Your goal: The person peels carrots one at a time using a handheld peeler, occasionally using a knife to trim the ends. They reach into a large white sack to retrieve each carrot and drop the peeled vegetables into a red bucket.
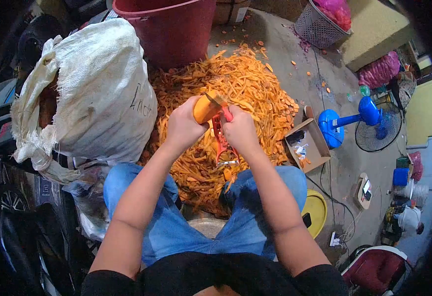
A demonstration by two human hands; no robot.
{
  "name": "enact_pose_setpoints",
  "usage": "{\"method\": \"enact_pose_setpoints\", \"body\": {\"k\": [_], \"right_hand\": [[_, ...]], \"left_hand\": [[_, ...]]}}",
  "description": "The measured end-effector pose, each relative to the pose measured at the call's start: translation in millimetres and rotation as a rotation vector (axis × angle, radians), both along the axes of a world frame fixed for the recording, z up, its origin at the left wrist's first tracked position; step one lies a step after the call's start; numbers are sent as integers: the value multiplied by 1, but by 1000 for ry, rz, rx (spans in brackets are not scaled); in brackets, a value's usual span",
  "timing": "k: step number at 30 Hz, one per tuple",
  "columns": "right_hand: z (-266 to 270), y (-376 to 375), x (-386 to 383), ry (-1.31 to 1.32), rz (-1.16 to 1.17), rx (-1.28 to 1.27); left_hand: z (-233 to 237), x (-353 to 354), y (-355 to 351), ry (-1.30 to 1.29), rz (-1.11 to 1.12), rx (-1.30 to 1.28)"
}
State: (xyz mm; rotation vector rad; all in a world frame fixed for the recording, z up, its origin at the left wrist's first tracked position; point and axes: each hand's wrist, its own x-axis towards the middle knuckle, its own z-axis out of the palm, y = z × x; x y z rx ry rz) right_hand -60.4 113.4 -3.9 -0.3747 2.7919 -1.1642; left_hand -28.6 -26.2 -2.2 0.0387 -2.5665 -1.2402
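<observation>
The person sat with both arms stretched forward over a pile of orange peelings [260, 86] on the concrete floor. The left hand [183, 127] had its grip closed around an orange vegetable [205, 109], holding it up above the pile with its free end pointing up and to the right. The right hand [240, 131] sat just beside it, its grip closed on a red peeler [220, 141], whose long body hung down between the 2 hands towards the knees. The top of the peeler touched the vegetable, where a thin strip of peel stood out. Whether the blade itself was cutting could not be told.

The peelings spread from between the blue jeans [127, 182] up to a red bucket [171, 29] at the far edge. A large white sack [97, 93] stood to the left, touching the pile. To the right lay an open cardboard box [317, 150], a blue fan [369, 112] lying on the floor beyond it, and a plastic basket [314, 27] farther off
</observation>
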Motion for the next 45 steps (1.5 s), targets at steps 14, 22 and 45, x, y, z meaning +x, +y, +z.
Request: {"method": "enact_pose_setpoints", "body": {"k": [14,22,45], "right_hand": [[-19,1,-8,-82,-14,-40],[-84,16,-16,-420,-42,284],[-43,24,-45,-535,-288,-727]], "left_hand": [[-2,7,-3,134,34,-82],[7,17,12,178,15,276],[-19,13,8,-638,-66,1554]]}}
